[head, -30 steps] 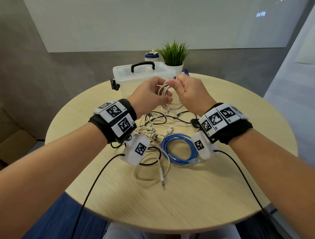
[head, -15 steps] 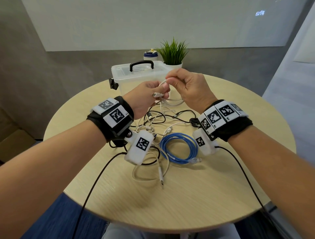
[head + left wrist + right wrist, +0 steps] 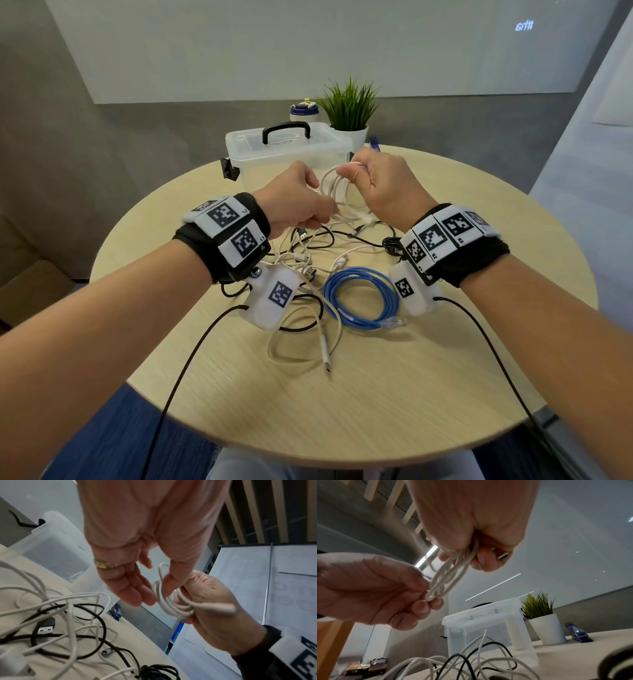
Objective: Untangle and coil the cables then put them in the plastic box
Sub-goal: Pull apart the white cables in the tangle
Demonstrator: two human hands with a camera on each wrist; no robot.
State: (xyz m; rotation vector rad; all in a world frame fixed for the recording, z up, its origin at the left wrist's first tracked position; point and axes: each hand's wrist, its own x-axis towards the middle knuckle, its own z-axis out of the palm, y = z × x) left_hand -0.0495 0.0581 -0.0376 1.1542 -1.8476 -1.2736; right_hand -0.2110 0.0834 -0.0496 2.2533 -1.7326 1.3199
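I hold a small white cable coil (image 3: 337,192) in the air between both hands, just in front of the clear plastic box (image 3: 287,154), whose lid with a black handle is on. My right hand (image 3: 352,171) grips the top of the coil (image 3: 452,578) in curled fingers. My left hand (image 3: 329,212) pinches the coil's lower end (image 3: 171,609) between thumb and fingers. On the round table (image 3: 445,377) below lie a coiled blue cable (image 3: 359,294) and a tangle of black and white cables (image 3: 308,246).
A potted plant (image 3: 349,113) and a small bottle (image 3: 303,111) stand behind the box. A blue stapler (image 3: 578,632) lies right of the plant pot. Black wires from my wrist cameras run over the table's front edge.
The coil now hangs upright from my right hand. My left hand has dropped from the connector near the top to the coil's lower end.
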